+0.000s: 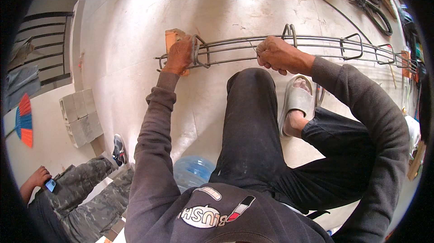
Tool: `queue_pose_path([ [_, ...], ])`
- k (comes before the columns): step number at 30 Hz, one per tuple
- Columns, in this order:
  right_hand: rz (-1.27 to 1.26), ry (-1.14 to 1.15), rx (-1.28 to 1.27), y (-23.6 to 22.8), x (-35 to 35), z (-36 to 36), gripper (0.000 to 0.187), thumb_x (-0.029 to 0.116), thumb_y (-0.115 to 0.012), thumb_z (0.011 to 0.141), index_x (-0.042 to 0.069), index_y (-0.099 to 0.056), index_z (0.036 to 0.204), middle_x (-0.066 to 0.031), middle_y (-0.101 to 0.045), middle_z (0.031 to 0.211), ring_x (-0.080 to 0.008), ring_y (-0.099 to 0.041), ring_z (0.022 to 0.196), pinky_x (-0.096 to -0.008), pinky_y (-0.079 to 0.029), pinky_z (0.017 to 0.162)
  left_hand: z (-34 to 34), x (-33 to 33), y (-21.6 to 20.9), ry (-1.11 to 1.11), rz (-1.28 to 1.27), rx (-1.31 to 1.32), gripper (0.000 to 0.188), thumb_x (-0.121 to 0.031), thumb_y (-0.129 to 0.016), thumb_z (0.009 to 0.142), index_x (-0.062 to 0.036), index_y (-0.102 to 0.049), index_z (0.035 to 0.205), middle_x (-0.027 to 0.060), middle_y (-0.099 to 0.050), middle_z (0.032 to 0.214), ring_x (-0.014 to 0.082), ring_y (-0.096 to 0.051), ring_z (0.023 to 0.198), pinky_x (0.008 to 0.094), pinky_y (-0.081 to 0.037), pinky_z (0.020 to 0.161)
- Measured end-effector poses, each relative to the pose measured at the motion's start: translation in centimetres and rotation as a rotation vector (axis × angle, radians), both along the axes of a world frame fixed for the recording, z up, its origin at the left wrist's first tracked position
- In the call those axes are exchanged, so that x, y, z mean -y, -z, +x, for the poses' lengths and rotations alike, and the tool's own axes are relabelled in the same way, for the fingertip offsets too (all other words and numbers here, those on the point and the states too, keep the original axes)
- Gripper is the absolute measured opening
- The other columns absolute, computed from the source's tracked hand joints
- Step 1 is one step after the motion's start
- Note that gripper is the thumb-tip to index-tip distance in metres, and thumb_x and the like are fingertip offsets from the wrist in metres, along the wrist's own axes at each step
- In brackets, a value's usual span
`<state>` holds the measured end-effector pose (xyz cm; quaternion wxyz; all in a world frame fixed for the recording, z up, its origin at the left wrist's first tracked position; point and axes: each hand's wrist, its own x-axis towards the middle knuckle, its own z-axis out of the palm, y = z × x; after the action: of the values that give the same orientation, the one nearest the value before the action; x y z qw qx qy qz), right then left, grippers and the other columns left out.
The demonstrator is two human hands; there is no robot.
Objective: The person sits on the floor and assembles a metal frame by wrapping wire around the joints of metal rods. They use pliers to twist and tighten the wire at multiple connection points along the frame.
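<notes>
A long cage of thin steel reinforcing bars runs from left to right in front of me, with bent rectangular stirrups set along it. My left hand is closed round the stirrup at the cage's left end, beside an orange-brown block under the bars. Farther right, my right hand is pinched just over the bars, its knuckles up. A thin wire shows at its fingertips, crossing the bars. Two upright stirrups stand close behind that hand. Another stirrup lies farther right.
A second block supports the right end. A loose rod and black cable lie far right. Beside my left leg is a blue water jug. Grey blocks, a broom and a seated person are left.
</notes>
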<state>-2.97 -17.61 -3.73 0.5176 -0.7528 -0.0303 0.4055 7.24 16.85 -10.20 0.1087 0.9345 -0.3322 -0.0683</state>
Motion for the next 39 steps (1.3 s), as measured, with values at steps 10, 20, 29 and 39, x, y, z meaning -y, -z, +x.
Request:
queue_pose_path([
  [10, -0.103, -0.204, 0.141, 1.8, -0.3, 0.8, 0.017, 0.019, -0.059, 0.102, 0.009, -0.067, 0.091, 0.0036, -0.061, 0.073, -0.0076, -0.060, 0.065, -0.0265, -0.050, 0.056, -2.3, -0.2, 0.8, -0.083, -0.015, 0.192, 0.015, -0.009, -0.065, 0.090, -0.0052, -0.062, 0.104, 0.0148, -0.062, 0.107, 0.0381, -0.063, 0.096, 0.0479, -0.051, 0.078],
  [20, -0.177, -0.350, 0.354, 0.6, -0.6, 0.8, 0.019, 0.010, -0.058, 0.086, 0.003, -0.058, 0.068, -0.0013, -0.053, 0.058, -0.0115, -0.055, 0.046, -0.0290, -0.045, 0.038, -8.7, -2.8, 4.3, -0.139, -0.159, 0.119, 0.016, -0.011, -0.066, 0.091, -0.0037, -0.062, 0.105, 0.0130, -0.059, 0.102, 0.0365, -0.064, 0.088, 0.0474, -0.051, 0.072],
  [29, -0.036, -0.177, 0.192, -0.8, -1.2, 0.6, 0.023, 0.005, -0.059, 0.090, 0.002, -0.055, 0.067, -0.0026, -0.050, 0.053, -0.0110, -0.056, 0.042, -0.0282, -0.045, 0.034, -8.1, 1.0, 3.8, -0.357, -0.091, 0.275, 0.017, -0.002, -0.067, 0.079, -0.0065, -0.063, 0.094, 0.0113, -0.055, 0.102, 0.0348, -0.062, 0.090, 0.0464, -0.052, 0.073],
  [39, -0.047, -0.073, 0.113, -2.3, -1.9, 0.6, 0.023, 0.006, -0.055, 0.086, 0.002, -0.052, 0.064, -0.0021, -0.051, 0.057, -0.0097, -0.051, 0.041, -0.0276, -0.041, 0.032, -6.6, 0.4, 3.9, -0.170, -0.043, 0.379, 0.021, -0.001, -0.070, 0.073, -0.0083, -0.066, 0.092, 0.0102, -0.058, 0.097, 0.0316, -0.059, 0.094, 0.0456, -0.044, 0.083],
])
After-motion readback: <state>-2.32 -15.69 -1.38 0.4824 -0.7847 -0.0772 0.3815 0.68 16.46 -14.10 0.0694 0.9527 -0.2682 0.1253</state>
